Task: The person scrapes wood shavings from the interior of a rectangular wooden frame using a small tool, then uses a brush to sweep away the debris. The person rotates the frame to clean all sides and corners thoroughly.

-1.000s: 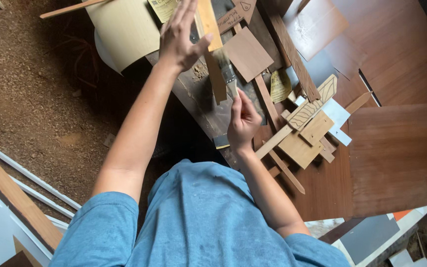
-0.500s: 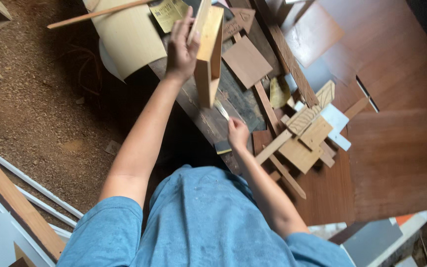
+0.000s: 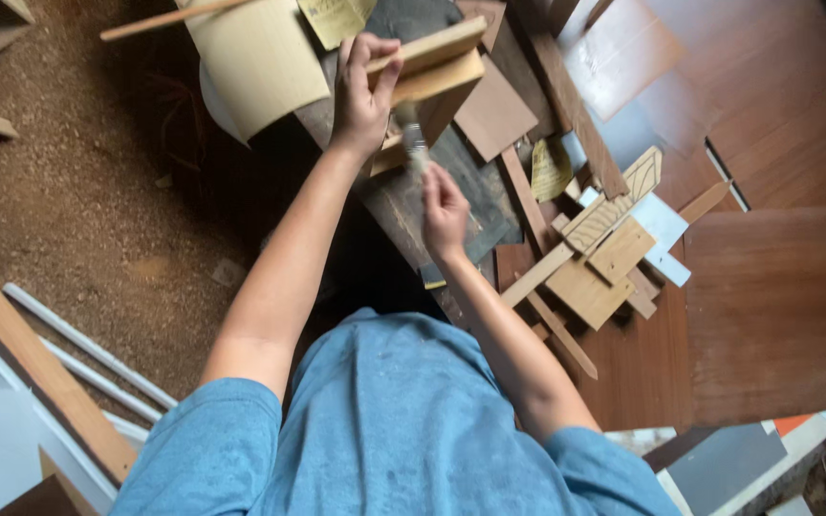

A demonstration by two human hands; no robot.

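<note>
Over cluttered bench [image 3: 776,287], wood block [image 3: 432,72] now higher, brush [image 3: 413,134] newly underneath.

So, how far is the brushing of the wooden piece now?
Done: cannot tell, no coated face shows. In hand: the left hand holds the wooden piece up; the right hand puts the brush against its underside. Left: the offcuts lie untouched.

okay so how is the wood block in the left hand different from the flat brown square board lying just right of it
The wood block is pale, thick and layered; the brown board is darker, thin and a single sheet. The block is held up, tilted, in the left hand, with the brush from the right hand at it; the board lies untouched on the bench. Both are wood with straight edges.
</note>
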